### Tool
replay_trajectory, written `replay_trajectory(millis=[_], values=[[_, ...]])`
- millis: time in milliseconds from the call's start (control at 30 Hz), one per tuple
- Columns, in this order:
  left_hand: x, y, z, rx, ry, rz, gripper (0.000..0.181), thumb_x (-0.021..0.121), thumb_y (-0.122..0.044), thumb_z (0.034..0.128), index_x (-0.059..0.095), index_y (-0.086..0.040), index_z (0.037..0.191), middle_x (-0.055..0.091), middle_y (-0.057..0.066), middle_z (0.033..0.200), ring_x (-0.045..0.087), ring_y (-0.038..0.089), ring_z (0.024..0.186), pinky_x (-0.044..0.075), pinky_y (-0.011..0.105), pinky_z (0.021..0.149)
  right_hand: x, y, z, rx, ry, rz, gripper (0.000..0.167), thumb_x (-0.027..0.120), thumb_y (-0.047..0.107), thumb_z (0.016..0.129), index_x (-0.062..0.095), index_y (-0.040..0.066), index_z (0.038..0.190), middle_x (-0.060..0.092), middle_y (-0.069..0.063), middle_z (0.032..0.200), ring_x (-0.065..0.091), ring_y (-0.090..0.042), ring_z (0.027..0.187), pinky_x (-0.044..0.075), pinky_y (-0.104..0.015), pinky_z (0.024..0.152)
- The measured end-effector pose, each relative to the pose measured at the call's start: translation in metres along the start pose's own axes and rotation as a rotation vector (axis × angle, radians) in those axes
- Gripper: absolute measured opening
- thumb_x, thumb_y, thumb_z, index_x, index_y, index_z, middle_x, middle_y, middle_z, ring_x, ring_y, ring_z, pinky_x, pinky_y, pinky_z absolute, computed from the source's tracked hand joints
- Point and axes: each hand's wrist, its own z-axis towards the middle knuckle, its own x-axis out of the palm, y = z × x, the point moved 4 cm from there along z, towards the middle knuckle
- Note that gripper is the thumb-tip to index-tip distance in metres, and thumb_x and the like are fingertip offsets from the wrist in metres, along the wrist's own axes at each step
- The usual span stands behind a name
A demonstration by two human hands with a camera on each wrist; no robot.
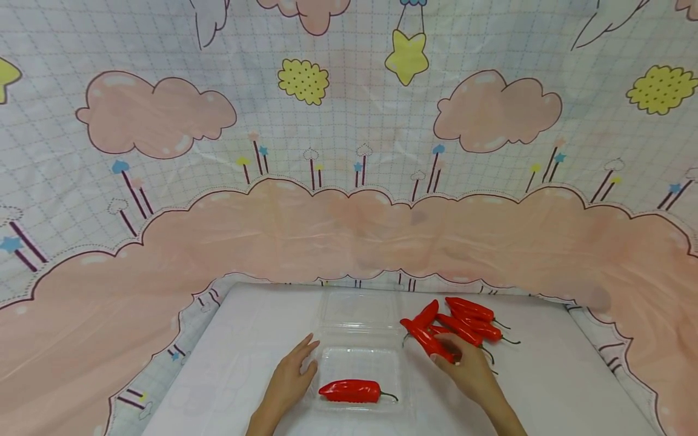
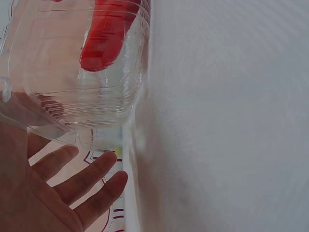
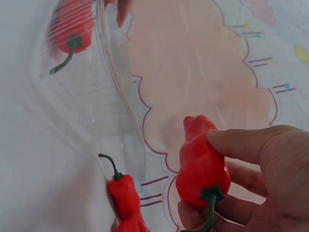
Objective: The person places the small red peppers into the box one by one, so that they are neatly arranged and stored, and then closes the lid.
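Observation:
A clear plastic clamshell box (image 1: 357, 363) sits open on the white table, its lid (image 1: 360, 310) folded back. One red pepper (image 1: 351, 391) lies in the near half, green stem pointing right. My left hand (image 1: 290, 376) is at the box's left side with fingers extended; in the left wrist view, the box wall (image 2: 53, 72) covers part of it, and I cannot tell if they touch. To the right of the box, my right hand (image 1: 470, 369) grips another red pepper (image 3: 200, 166) between thumb and fingers, its stem end toward the wrist camera.
Several more red peppers (image 1: 473, 310) lie in a loose pile at the table's right, just beyond my right hand. One pepper (image 3: 126, 198) stands out close to the box in the right wrist view. A cloud-patterned cloth (image 1: 349, 236) hangs behind the white table (image 1: 234, 339).

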Motion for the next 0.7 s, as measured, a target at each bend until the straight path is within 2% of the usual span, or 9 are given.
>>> replay_trajectory(millis=[267,467,700], values=[[0.0,0.0,0.0,-0.004,0.001,0.002,0.04,0.065,-0.015,0.0901,0.064,-0.014,0.13,0.052,0.003,0.148,0.058,0.031,0.127,0.052,0.05,0.097,0.01,0.011,-0.003,-0.021,0.004,0.036,0.046,0.081,0.021,0.08,0.067,0.02,0.123,0.07,-0.002,0.114,0.061,-0.016,0.096,0.057,-0.029,0.079],[-0.002,-0.001,-0.001,0.019,-0.002,0.004,0.04,0.064,-0.012,0.0898,0.064,-0.013,0.13,0.053,0.005,0.147,0.058,0.032,0.126,0.053,0.051,0.096,0.015,0.02,-0.005,-0.046,0.015,0.057,0.044,0.082,0.02,0.078,0.068,0.02,0.12,0.071,-0.001,0.113,0.061,-0.014,0.094,0.056,-0.028,0.078],[-0.002,-0.002,-0.001,0.02,0.004,0.005,0.04,0.065,-0.012,0.09,0.064,-0.014,0.13,0.053,0.006,0.148,0.058,0.033,0.126,0.053,0.051,0.095,0.024,0.027,-0.006,-0.034,0.05,0.081,0.044,0.081,0.018,0.079,0.068,0.021,0.12,0.07,0.0,0.113,0.059,-0.014,0.091,0.058,-0.031,0.079]])
